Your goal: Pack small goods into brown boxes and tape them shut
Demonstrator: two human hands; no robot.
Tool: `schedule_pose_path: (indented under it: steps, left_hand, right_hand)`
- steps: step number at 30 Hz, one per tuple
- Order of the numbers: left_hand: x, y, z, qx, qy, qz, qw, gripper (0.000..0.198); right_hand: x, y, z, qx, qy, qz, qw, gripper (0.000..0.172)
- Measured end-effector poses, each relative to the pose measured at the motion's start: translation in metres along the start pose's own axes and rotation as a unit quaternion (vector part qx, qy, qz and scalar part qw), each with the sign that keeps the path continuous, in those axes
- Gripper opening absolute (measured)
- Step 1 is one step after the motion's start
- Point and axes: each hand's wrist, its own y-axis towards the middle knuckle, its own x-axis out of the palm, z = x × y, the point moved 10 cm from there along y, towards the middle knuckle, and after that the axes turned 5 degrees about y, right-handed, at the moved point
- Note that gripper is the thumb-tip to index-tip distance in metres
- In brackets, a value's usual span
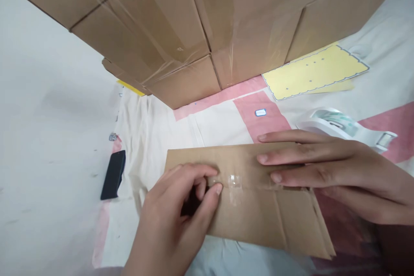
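Note:
A flattened piece of brown cardboard (252,215) lies in front of me, with a seam running across it. Near its middle a short strip of clear tape (234,181) sticks over the seam. My left hand (181,207) is at the tape's left end, its thumb and index finger in a pinch there and the other fingers curled under. On the right part of the cardboard, my right hand (330,164) lies with its fingers stretched out and slightly spread, pressing on the surface. Just behind that hand is a white tape dispenser (323,116), partly hidden by it.
Large taped brown boxes (181,30) stand across the back. A yellow scallop-edged card (310,73) lies at their foot on the right. A small blue-edged white tag (260,112) sits on the pink and white cloth (213,125). A black phone (113,174) leans by the left wall.

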Motion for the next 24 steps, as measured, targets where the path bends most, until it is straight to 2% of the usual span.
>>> schedule_pose_path:
  steps: [3, 6, 9, 11, 14, 17, 19, 24]
  left_hand:
    - [0.0, 0.001, 0.001, 0.0, -0.009, -0.008, 1.0, 0.007]
    - [0.0, 0.0, 0.005, 0.015, -0.005, -0.012, 1.0, 0.013]
    - [-0.002, -0.004, 0.013, 0.057, 0.021, -0.005, 0.998, 0.014]
    - [-0.005, -0.01, 0.018, 0.097, 0.066, 0.02, 0.993, 0.02]
    - [-0.007, -0.021, 0.021, 0.145, 0.147, 0.038, 0.978, 0.021]
    - [-0.002, -0.032, 0.025, 0.207, 0.197, 0.027, 0.958, 0.053]
    - [0.0, -0.037, 0.027, 0.233, 0.23, 0.032, 0.944, 0.064]
    - [0.009, -0.044, 0.031, 0.262, 0.303, 0.044, 0.915, 0.061]
  right_hand:
    - [0.0, 0.0, 0.002, 0.011, 0.014, 0.008, 1.0, 0.042]
    - [0.001, -0.001, 0.003, 0.016, 0.019, 0.008, 1.0, 0.043]
    - [0.0, -0.001, 0.004, 0.021, 0.026, 0.015, 0.999, 0.041]
    - [0.0, -0.002, 0.004, 0.02, 0.023, 0.015, 0.999, 0.042]
    - [0.002, -0.003, 0.005, 0.019, 0.012, 0.012, 1.0, 0.044]
    - [0.002, -0.003, 0.006, 0.02, 0.01, 0.015, 1.0, 0.045]
    - [0.002, -0.003, 0.007, 0.023, 0.011, 0.02, 0.999, 0.044]
    - [0.0, -0.003, 0.01, 0.039, 0.024, 0.034, 0.998, 0.04]
